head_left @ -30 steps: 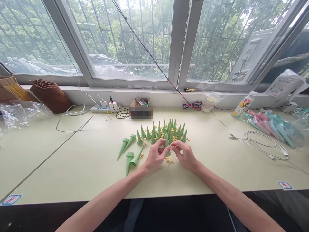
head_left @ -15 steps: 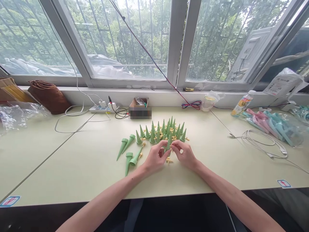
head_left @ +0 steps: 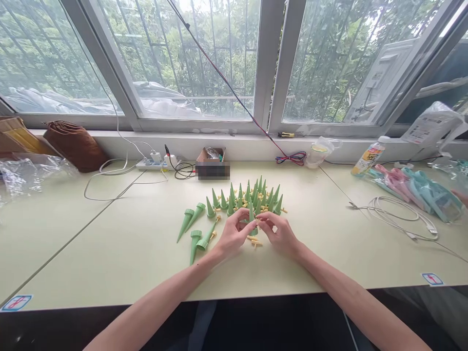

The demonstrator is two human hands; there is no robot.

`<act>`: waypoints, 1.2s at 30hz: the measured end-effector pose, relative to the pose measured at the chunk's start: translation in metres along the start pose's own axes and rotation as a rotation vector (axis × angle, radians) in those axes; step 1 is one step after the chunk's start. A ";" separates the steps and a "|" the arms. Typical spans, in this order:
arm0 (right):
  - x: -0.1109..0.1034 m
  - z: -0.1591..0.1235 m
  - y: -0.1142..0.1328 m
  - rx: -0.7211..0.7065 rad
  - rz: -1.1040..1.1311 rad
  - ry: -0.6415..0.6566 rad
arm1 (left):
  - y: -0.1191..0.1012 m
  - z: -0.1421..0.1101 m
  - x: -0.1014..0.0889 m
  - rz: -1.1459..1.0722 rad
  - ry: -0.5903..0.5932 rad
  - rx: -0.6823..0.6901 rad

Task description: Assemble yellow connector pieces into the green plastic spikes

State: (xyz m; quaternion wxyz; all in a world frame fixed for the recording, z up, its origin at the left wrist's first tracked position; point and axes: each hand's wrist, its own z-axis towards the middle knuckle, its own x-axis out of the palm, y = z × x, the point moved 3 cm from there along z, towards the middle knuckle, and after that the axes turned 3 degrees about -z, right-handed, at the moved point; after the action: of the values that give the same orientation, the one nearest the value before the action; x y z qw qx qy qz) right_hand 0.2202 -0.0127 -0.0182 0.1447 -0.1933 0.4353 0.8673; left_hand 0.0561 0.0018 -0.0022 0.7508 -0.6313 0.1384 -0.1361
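My left hand (head_left: 232,235) is closed round a green plant watering spike (head_left: 251,210), which stands point up. At that spike's right side, my right hand (head_left: 281,235) pinches a small yellow plastic valve (head_left: 257,220), mostly hidden by the fingertips. Just below my hands lie a few loose yellow valves (head_left: 256,243). Behind them stands a cluster of green spikes (head_left: 224,201), points up, with yellow pieces among them. Left of my left hand, several more green spikes (head_left: 185,225) lie on their sides, two of them near yellow ends (head_left: 213,235).
At the back of the table (head_left: 139,263) are a power strip (head_left: 146,165), a small box (head_left: 212,168) and a cup (head_left: 316,155). On the right lie a bottle (head_left: 369,157), bagged pink and teal items (head_left: 427,192) and a coiled white cable (head_left: 395,219). A blurred skin-toned shape touches the right edge.
The spike in my left hand tilted a little, then came back near upright. My right fingers stay at its side, shifting slightly. A skin-toned shape has appeared at the right edge.
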 end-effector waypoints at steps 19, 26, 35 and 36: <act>0.001 0.001 -0.007 -0.070 -0.002 0.043 | -0.001 0.003 -0.004 -0.147 0.018 -0.128; 0.003 0.000 -0.008 -0.083 -0.069 0.083 | -0.002 0.003 -0.005 0.037 0.044 -0.005; 0.004 0.000 -0.008 -0.062 -0.093 0.131 | 0.006 0.004 -0.007 0.070 0.048 0.049; 0.003 0.000 -0.007 -0.061 -0.097 0.137 | 0.007 0.004 -0.008 0.082 0.040 0.059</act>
State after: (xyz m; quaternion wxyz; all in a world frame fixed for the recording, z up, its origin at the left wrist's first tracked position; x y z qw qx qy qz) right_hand 0.2204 -0.0084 -0.0252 0.1506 -0.2771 0.4078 0.8569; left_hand 0.0507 0.0098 -0.0081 0.7710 -0.6000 0.1752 -0.1219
